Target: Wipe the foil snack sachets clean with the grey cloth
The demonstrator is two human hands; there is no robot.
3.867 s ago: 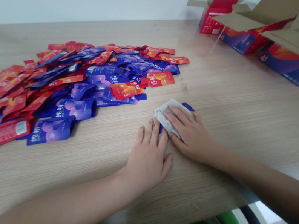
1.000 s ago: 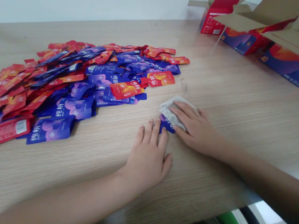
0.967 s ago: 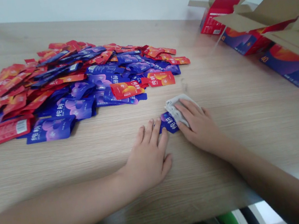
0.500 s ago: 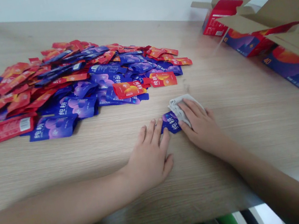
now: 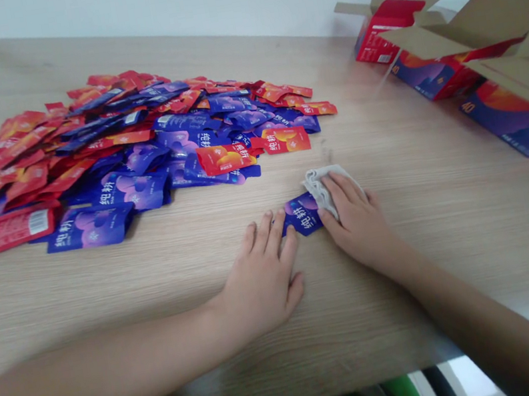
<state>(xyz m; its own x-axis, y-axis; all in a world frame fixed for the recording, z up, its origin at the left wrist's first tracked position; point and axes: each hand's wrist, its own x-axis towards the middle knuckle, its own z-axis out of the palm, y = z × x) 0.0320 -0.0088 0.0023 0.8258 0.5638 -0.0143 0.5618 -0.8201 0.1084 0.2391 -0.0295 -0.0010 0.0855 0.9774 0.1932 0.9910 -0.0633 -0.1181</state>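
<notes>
A small blue-purple sachet (image 5: 302, 215) with white characters lies flat on the table in front of me. My left hand (image 5: 263, 269) rests palm down with its fingers stretched out, the fingertips on the sachet's left end. Over the right end, my right hand (image 5: 355, 227) presses a folded pale grey cloth (image 5: 316, 186), its fingers curled on the cloth. The cloth and the right hand hide that end of the sachet. Behind and to the left spreads a large heap of red-orange and blue-purple sachets (image 5: 132, 132).
Open cardboard boxes stand at the right: a red one (image 5: 377, 37) at the back, a blue-and-red one (image 5: 431, 72) beside it, and a larger-looking one (image 5: 514, 115) nearer. The wooden table (image 5: 455, 247) meets a pale wall at the back.
My right hand and the cloth have slid slightly right along the sachet, showing a little more of its surface. The left hand stays on its left end.
</notes>
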